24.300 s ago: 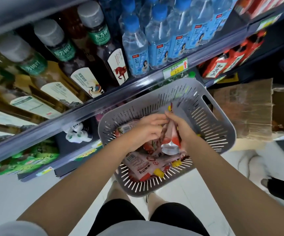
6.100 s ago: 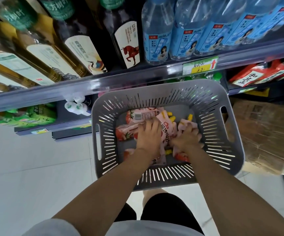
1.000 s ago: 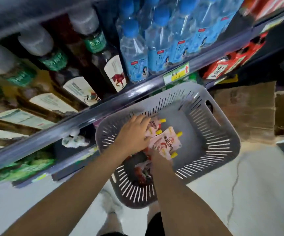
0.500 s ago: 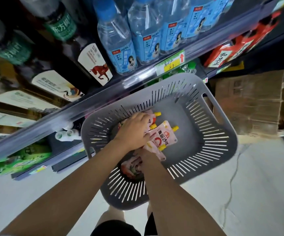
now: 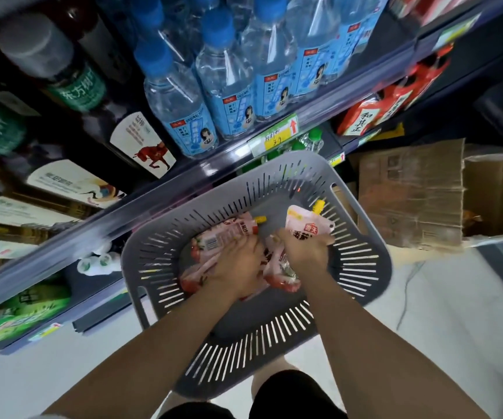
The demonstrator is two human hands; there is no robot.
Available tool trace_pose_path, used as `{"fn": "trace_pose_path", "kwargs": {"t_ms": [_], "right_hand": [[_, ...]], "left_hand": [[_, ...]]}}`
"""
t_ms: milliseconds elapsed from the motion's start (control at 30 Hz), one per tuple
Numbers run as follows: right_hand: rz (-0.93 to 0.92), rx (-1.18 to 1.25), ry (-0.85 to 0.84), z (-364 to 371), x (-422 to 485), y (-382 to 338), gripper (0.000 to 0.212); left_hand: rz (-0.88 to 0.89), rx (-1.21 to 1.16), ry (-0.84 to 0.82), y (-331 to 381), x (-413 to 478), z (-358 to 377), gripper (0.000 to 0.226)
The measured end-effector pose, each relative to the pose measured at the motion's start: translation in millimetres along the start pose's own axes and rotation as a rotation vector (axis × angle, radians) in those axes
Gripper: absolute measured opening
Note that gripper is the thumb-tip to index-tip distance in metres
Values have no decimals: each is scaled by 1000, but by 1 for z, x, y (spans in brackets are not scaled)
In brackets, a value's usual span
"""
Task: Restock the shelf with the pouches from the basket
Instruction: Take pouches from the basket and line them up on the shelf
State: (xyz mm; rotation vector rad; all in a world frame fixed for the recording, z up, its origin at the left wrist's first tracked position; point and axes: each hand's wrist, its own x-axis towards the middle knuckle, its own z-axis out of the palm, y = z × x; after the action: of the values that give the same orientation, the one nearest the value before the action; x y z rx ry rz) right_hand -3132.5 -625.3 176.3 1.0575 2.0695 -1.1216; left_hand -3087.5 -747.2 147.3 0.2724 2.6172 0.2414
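A grey slotted basket sits low in front of the shelf and holds several pink-and-red spout pouches with yellow caps. My left hand is down inside it, fingers curled over a bunch of pouches. My right hand grips one pouch lifted upright, its yellow cap pointing to the far rim. More pouches lie between my wrists, partly hidden by my hands.
The shelf edge with a yellow price tag runs just above the basket. Water bottles and tea bottles stand on it. Red packs fill the right shelf. A cardboard box stands on the floor at right.
My right hand has moved from under my left arm to the right side of the basket and lifted a pouch upright. The camera view has shifted, with the basket now lower and more central.
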Motion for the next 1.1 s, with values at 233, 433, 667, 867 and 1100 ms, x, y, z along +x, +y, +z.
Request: {"fn": "trace_pose_path", "kwargs": {"t_ms": [233, 433, 667, 867, 1100], "right_hand": [[-111, -179, -107, -16, 21, -6, 89], [-93, -242, -131, -20, 29, -3, 105], [-71, -145, -245, -22, 33, -2, 58], [-46, 11, -209, -30, 24, 1, 52], [-161, 70, -88, -45, -11, 1, 80]], "left_hand": [[-68, 331, -226, 32, 22, 41, 111], [129, 196, -300, 17, 24, 51, 109], [151, 82, -274, 16, 24, 52, 104], [184, 47, -242, 21, 12, 53, 100], [83, -6, -150, 27, -8, 25, 120]]}}
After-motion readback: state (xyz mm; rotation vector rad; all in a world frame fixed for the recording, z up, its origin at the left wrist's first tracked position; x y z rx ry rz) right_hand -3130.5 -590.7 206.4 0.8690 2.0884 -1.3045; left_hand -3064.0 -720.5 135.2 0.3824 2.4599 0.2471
